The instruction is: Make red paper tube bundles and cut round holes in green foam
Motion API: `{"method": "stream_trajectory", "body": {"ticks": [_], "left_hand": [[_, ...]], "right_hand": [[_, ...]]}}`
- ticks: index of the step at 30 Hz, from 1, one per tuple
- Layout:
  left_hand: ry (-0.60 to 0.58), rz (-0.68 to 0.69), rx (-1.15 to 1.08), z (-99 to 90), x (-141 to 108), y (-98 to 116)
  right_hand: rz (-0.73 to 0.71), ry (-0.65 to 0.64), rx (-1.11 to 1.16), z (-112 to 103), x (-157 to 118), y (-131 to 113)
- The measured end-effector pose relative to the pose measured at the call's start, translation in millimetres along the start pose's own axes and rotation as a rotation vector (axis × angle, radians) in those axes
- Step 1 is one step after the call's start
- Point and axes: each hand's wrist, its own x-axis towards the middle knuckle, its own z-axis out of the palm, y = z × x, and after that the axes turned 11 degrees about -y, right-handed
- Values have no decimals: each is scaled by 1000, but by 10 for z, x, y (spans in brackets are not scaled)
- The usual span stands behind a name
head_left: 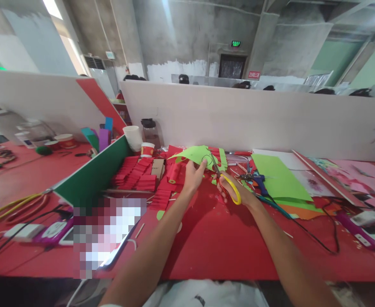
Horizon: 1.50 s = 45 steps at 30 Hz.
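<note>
A light green paper sheet (190,152) with a drawn circle on it is held up above the red table by my left hand (194,175), its thumb on the front near the circle. In my right hand (235,187) is a pair of scissors (231,187) with yellow and red handles. The blades point up and to the left and meet the paper beside the circle. Behind and right of the blades lies more green paper with cut edges (222,158). Small green scraps rest under the hands.
Folded red paper strips (147,182), paper cups (133,137) and a bottle (151,133) stand left, beside a green divider (94,172). Green sheets (280,177) and a blue tool (260,184) with a black cord lie right. A pixelated tablet (111,238) is front left.
</note>
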Motion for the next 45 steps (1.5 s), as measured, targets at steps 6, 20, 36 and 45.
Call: {"method": "stream_trajectory", "body": {"ticks": [6, 20, 36, 45], "left_hand": [[-43, -58, -62, 32, 9, -4], [12, -89, -62, 16, 16, -3], [-6, -50, -95, 2, 30, 1], [6, -95, -125, 15, 28, -19]], "right_hand": [[-15, 16, -27, 29, 37, 61], [-54, 169, -150, 187, 142, 168], [-69, 229, -125, 254, 160, 168], [-72, 219, -110, 297, 182, 212]]}}
